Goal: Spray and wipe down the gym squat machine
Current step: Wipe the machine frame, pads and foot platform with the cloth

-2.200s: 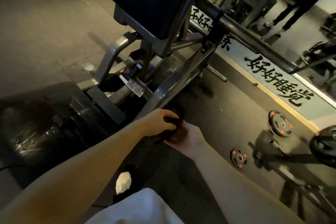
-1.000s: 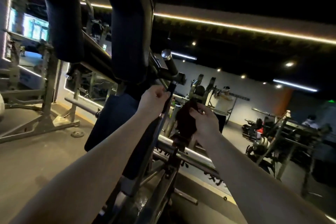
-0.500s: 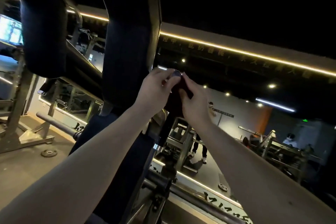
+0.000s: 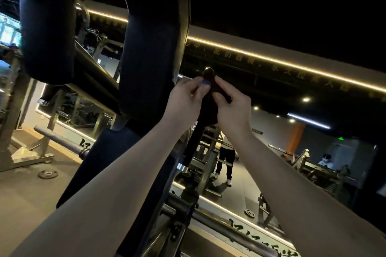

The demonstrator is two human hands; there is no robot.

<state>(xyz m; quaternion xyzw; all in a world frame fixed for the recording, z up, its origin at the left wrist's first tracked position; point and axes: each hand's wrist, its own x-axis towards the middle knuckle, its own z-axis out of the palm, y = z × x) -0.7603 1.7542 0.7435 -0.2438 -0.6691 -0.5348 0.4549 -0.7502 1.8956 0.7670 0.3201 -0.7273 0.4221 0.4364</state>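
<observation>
The squat machine fills the view, with two dark shoulder pads (image 4: 152,48) overhead and a back pad (image 4: 100,162) below them. A black handle bar (image 4: 193,144) rises from the frame to the right of the pads. A dark cloth (image 4: 208,108) is wrapped round the handle's top. My left hand (image 4: 186,98) pinches the cloth at the handle's metal end cap. My right hand (image 4: 234,106) grips the cloth from the right side. No spray bottle is in sight.
A long steel bar (image 4: 62,142) of the machine runs low across the floor. Weight plates (image 4: 48,174) lie on the floor. A mirror wall (image 4: 271,152) behind shows a standing person (image 4: 226,158) and other machines. Another rack (image 4: 23,131) stands at far left.
I have looked up from the machine's base to the handle. Both hands rose with the cloth from the lower frame to the handle's top, where they hold it now.
</observation>
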